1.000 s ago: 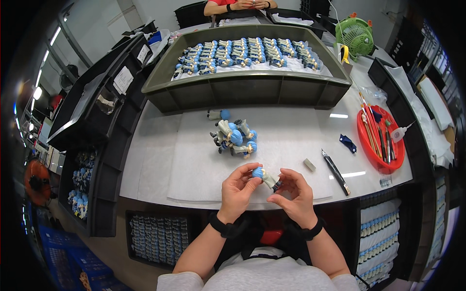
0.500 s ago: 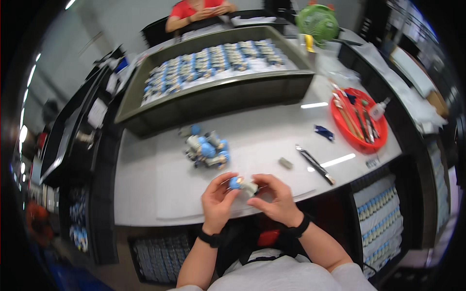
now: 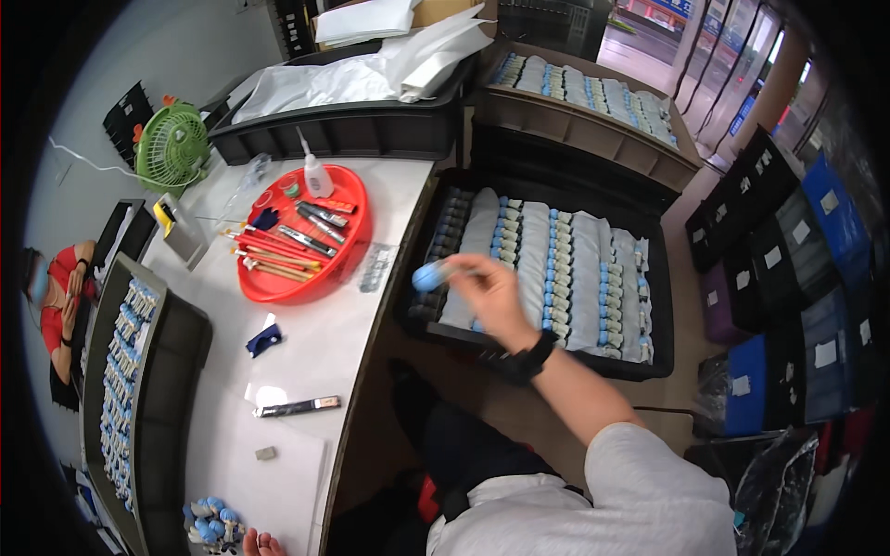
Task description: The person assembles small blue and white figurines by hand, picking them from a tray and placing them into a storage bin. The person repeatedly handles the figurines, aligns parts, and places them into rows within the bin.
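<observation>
My right hand (image 3: 491,298) is closed in a pinch on a small figurine with a round light-blue head (image 3: 428,277). It hangs over the left part of a black crate (image 3: 593,367), whose rows of similar blue-and-cream figurines (image 3: 559,269) lie between strips of grey-white padding. Only the fingertips of my left hand (image 3: 263,544) show, at the lower edge above the white table. They look apart, with nothing seen in them. Beside them is a cluster of blue-headed figurines (image 3: 212,524).
On the table (image 3: 297,361) are a red tray (image 3: 243,285) of brushes, pens and a white bottle, a dark blue piece (image 3: 264,340), a black pen-like tool (image 3: 298,407) and a grey block (image 3: 266,453). A deep tray (image 3: 167,389) of figurines stands left. A person in red sits beyond.
My view has swung to the right. The figurine, held between both hands before, is now in my right hand alone, out over the crate beside the table. My left hand has stayed by the table.
</observation>
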Demonstrator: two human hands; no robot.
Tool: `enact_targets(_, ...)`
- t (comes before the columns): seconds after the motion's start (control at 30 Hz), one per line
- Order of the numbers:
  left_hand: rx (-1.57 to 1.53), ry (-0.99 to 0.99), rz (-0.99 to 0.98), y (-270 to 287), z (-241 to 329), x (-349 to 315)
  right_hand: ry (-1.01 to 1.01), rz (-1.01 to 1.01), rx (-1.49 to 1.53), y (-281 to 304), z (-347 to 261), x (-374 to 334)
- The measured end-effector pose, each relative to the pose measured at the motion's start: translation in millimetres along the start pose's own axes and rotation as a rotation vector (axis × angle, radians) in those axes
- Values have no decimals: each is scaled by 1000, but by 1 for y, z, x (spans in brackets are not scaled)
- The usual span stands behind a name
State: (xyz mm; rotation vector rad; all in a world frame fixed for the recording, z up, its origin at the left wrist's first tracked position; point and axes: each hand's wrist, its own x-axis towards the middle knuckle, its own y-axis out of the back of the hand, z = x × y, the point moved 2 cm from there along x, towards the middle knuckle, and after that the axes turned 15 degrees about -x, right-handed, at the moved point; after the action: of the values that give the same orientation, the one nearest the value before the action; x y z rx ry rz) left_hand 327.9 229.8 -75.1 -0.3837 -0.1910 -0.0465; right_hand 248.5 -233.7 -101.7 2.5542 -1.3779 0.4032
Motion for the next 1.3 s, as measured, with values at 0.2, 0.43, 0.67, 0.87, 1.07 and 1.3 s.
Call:
enact_targets(0.2,77,12,71,3,0,3,-46,475,-851,238,119,39)
enact_targets(0.43,259,-6,39,-7,-2,3,-271,501,-1251,356,179,25)
enact_targets(0.67,284,46,84,-9,-5,2,-335,243,-1213,372,233,34)
enact_targets(0.87,356,-54,183,11,-16,10,-326,-28,-1373,437,319,36)
enact_targets(1.07,149,3,55,3,-19,15,-500,-99,-1580,510,355,68)
enact_targets(1.3,643,-207,-108,-30,54,29,-39,197,-1008,360,243,125)
